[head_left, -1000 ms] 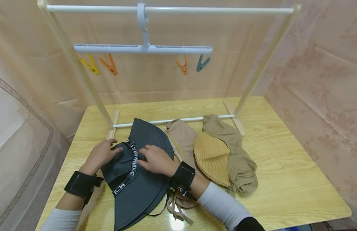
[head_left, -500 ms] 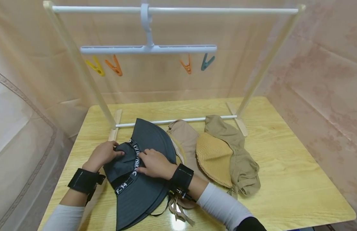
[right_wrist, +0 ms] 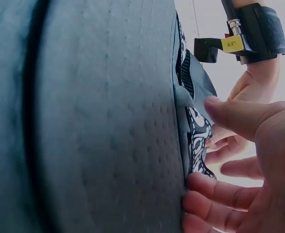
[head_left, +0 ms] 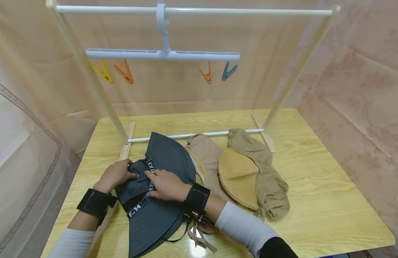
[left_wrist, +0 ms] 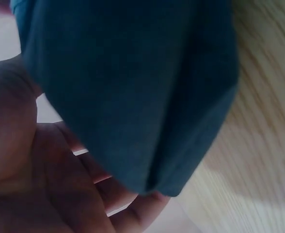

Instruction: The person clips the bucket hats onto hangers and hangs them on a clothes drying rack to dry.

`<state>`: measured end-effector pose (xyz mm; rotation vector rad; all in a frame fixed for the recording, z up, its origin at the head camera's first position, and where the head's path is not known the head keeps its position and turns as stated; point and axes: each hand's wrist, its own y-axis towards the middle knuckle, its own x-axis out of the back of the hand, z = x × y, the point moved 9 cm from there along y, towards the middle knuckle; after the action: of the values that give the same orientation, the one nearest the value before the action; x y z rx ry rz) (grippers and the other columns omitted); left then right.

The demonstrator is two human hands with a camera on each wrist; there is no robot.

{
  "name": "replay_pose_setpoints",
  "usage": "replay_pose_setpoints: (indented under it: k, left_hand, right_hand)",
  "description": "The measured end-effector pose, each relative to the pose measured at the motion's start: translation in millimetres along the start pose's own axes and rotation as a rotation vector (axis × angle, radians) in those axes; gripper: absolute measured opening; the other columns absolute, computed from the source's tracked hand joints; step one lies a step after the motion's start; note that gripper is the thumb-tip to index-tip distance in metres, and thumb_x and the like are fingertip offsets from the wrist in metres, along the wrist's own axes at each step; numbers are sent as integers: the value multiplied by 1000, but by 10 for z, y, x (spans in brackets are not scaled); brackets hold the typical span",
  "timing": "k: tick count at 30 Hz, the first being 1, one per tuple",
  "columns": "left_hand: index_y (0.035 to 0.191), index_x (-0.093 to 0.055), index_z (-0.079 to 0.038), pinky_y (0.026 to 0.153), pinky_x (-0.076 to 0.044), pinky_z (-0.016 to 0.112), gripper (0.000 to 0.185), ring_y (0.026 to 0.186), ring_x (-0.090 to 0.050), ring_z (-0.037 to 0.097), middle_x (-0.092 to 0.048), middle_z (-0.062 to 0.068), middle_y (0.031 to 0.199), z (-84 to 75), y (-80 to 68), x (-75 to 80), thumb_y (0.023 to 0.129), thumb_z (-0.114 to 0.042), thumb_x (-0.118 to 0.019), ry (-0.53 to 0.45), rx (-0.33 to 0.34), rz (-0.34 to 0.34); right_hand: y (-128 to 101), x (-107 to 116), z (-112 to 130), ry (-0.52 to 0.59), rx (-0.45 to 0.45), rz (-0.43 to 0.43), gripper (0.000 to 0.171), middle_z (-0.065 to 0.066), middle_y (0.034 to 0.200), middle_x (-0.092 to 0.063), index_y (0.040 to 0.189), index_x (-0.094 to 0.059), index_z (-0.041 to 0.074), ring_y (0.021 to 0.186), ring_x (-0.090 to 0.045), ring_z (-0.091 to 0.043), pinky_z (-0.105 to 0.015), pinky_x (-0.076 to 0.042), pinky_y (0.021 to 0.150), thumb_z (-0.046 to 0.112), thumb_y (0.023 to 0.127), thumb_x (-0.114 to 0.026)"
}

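A dark grey bucket hat (head_left: 166, 161) lies folded flat on the table, its black band lettered in white. My left hand (head_left: 113, 175) holds the crown end of this hat, thumb on top. In the left wrist view, the fingers (left_wrist: 116, 196) come around the lower side of the grey cloth. My right hand (head_left: 168, 184) rests on the hat at the lettered band, thumb and fingers spread. Seen from the right wrist, its thumb (right_wrist: 234, 116) is straight and its fingertips touch the hat.
Right of the grey hat lie a pinkish-beige hat (head_left: 208, 154) and a khaki hat (head_left: 271, 182) with a straw-coloured brim (head_left: 237, 177). Behind them stands a rack with a white top bar (head_left: 244, 12). A hanger (head_left: 186, 55) with several coloured clips hangs from it.
My right hand has slid left across the hat onto the lettered band, closer to my left hand. The left hand stays at the crown. The head view has shifted slightly.
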<state>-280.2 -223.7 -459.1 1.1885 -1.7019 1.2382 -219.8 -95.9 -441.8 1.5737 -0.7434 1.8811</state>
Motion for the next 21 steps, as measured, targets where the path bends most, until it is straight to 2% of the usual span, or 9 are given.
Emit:
replay_pose_setpoints:
  k: [11, 21]
  left_hand:
    - [113, -53, 5, 63, -43, 37, 57, 75, -51, 26, -60, 21, 94, 0, 11, -20, 73, -32, -72, 4, -7, -11]
    - [109, -54, 5, 59, -40, 32, 53, 71, -50, 23, -59, 16, 87, -25, 51, -36, 74, -31, -72, 0, -43, -8]
  right_hand:
    - [86, -50, 88, -55, 22, 40, 57, 0, 105, -55, 123, -52, 19, 88, -55, -12, -25, -47, 70, 57, 80, -55]
    - [137, -121, 85, -44, -9, 57, 49, 1, 103, -55, 116, -56, 19, 87, -56, -12, -25, -48, 71, 53, 81, -57]
